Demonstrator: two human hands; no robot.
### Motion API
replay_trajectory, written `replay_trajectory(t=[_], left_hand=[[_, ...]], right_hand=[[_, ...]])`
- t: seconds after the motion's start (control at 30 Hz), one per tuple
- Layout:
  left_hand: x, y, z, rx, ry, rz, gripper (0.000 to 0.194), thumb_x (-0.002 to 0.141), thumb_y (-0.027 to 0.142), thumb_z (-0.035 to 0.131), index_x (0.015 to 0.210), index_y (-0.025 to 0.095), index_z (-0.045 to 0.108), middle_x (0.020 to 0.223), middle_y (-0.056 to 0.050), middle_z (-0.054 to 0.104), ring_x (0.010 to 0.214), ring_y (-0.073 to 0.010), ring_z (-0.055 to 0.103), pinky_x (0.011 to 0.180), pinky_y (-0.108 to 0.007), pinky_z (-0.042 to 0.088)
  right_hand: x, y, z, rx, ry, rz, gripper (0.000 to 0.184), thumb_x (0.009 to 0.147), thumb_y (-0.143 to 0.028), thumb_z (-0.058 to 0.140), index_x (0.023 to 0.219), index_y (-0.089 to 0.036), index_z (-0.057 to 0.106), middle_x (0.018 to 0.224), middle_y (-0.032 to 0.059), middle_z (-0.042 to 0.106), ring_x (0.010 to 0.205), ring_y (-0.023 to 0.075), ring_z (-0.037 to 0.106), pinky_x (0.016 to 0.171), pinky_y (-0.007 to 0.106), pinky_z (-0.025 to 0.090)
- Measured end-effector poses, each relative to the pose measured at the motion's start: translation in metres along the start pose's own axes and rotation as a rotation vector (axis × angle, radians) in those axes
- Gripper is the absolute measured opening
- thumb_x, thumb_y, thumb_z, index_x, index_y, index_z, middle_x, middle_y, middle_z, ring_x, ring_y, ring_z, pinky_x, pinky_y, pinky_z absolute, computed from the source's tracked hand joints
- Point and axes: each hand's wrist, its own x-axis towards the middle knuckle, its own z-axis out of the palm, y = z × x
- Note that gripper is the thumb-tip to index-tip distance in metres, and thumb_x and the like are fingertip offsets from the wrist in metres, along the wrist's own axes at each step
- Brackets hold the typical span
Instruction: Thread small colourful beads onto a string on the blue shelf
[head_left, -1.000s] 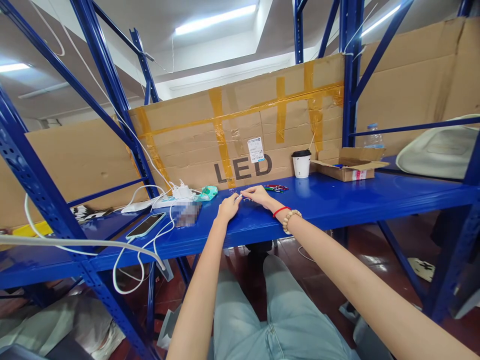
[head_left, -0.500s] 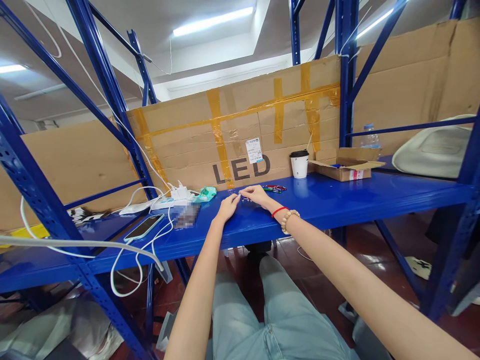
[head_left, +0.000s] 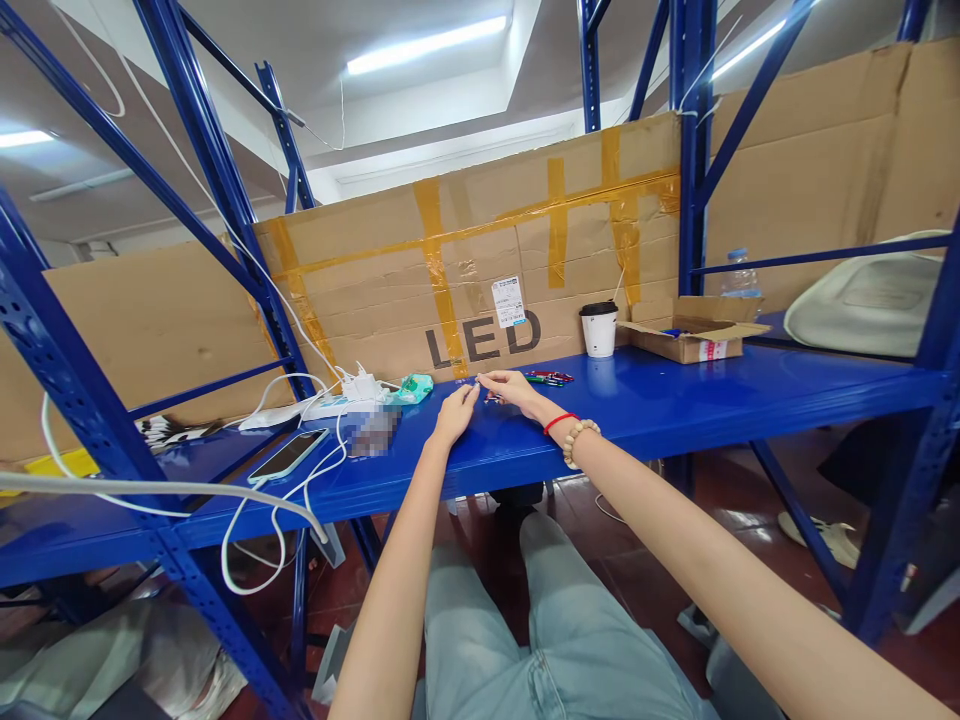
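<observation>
My left hand and my right hand meet fingertip to fingertip just above the blue shelf. Both are closed in a pinch around a small pale thing, too tiny to name. Under my right hand lie a few small bits, partly covered by the fingers. Just beyond that hand, several slim red, green and dark pens or pen-like sticks rest in a bunch on the shelf. A red cord and a beaded bracelet circle my right wrist.
Left of my hands are a green packet, a white power strip with loose cables and a phone. To the right stand a lidded paper cup and an open cardboard box. A cardboard panel closes the back.
My hands stay together in almost the same spot, with only a slight shift of the fingers. At the far right, a pale shoe on the floor has moved.
</observation>
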Motion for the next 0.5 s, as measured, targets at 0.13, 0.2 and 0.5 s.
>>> replay_trajectory(t=[0.13,0.2,0.5], left_hand=[[-0.005,0.004,-0.006,0.253,0.016,0.007,0.030,0.089,0.043,0.033,0.097,0.027,0.056,0.098,-0.003,0.066,0.093,-0.0207,0.058,0.076,-0.030,0.043],[-0.007,0.006,-0.008,0.332,0.020,0.005,0.031,0.089,0.044,0.032,0.102,0.027,0.055,0.101,-0.005,0.066,0.097,-0.0224,0.058,0.078,-0.031,0.042],[-0.011,0.016,-0.007,0.568,-0.003,0.080,0.035,0.091,0.041,0.030,0.114,0.024,0.050,0.099,-0.010,0.066,0.096,-0.0257,0.060,0.078,-0.033,0.042]], right_hand=[[-0.004,-0.005,0.001,0.021,0.042,0.158,0.040,0.063,-0.048,0.071,0.085,-0.015,0.070,0.086,0.0059,0.067,0.057,0.0061,0.054,0.039,0.014,0.031],[-0.005,-0.007,0.001,0.013,0.057,0.207,0.040,0.061,-0.049,0.072,0.082,-0.015,0.070,0.088,0.0069,0.067,0.056,0.0060,0.055,0.038,0.014,0.031],[-0.004,-0.006,0.000,0.056,0.025,0.258,0.032,0.063,-0.043,0.073,0.075,-0.014,0.070,0.090,0.0077,0.068,0.058,0.0064,0.056,0.040,0.014,0.033]])
